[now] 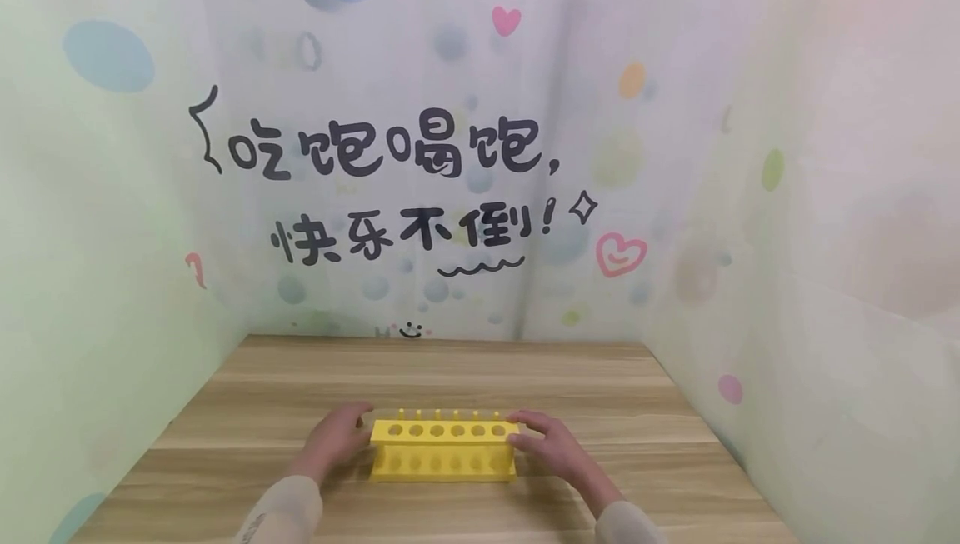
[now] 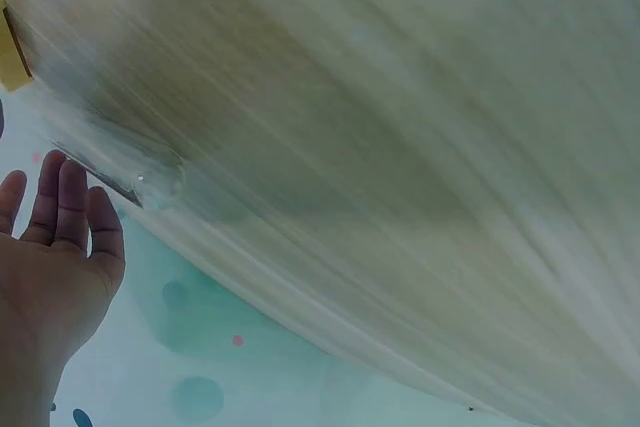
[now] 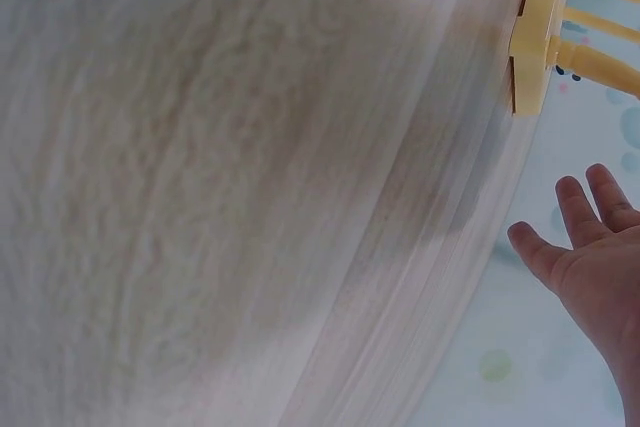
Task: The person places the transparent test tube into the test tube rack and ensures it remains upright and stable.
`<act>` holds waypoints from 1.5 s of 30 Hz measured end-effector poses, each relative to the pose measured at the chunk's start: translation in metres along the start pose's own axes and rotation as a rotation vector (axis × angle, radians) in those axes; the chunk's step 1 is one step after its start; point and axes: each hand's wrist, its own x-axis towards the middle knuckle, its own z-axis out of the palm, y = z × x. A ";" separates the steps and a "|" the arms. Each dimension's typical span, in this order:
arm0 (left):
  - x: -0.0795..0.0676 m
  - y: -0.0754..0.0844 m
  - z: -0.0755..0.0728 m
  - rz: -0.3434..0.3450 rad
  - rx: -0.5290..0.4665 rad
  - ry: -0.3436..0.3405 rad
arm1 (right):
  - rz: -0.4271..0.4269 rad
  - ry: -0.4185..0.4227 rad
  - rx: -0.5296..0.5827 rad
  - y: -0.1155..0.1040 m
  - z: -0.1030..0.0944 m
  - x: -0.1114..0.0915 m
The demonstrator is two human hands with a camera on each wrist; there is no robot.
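Observation:
A yellow test tube rack (image 1: 446, 436) with a row of round holes and a row of pegs stands on the table. My left hand (image 1: 339, 437) is by its left end, fingers loosely extended. In the left wrist view a clear, round-ended tube (image 2: 145, 177) lies on the table close to the fingertips (image 2: 72, 172); the head view does not show it. At the rack's other end, my right hand (image 1: 553, 442) has its thumb and forefinger right at the upper corner. The other fingers (image 3: 572, 209) are spread in the right wrist view.
Beneath the rack is a wood-grain table (image 1: 450, 369). A printed backdrop (image 1: 420, 52) with dots, hearts and black lettering rises behind it, and pale side sheets (image 1: 847, 277) flank the table on both sides.

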 end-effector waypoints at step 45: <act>0.000 0.003 -0.041 -0.088 -0.280 0.094 | -0.021 0.006 0.035 -0.001 0.002 0.000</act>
